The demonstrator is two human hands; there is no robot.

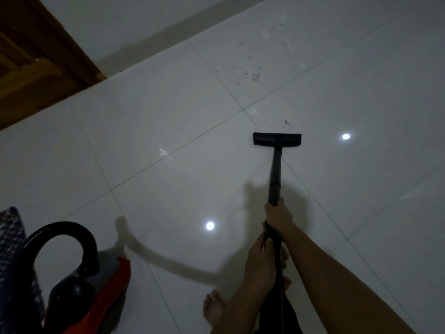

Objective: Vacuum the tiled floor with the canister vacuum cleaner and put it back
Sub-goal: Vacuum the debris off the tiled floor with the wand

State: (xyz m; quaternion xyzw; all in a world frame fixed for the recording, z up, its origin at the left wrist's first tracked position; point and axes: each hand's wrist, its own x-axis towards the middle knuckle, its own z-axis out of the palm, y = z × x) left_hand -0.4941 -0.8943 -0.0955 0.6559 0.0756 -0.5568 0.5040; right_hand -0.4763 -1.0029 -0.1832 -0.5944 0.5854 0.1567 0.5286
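I hold the black vacuum wand (275,174) with both hands. My right hand (279,219) grips it higher up the tube, and my left hand (261,259) grips it just below. The flat black floor nozzle (277,140) rests on the white tiled floor (168,116) ahead of me. Scraps of white debris (250,72) lie scattered on the tiles beyond the nozzle, with a closer bit (286,123) just in front of it. The red and grey canister (106,280) with its curved black hose (65,233) sits at the lower left.
A brown wooden door (36,59) and a pale wall (134,25) bound the floor at the upper left. A dark patterned cloth (12,249) lies at the left edge beside the canister. My bare foot (214,309) stands on the tile near the bottom. Two ceiling lights reflect off the tiles.
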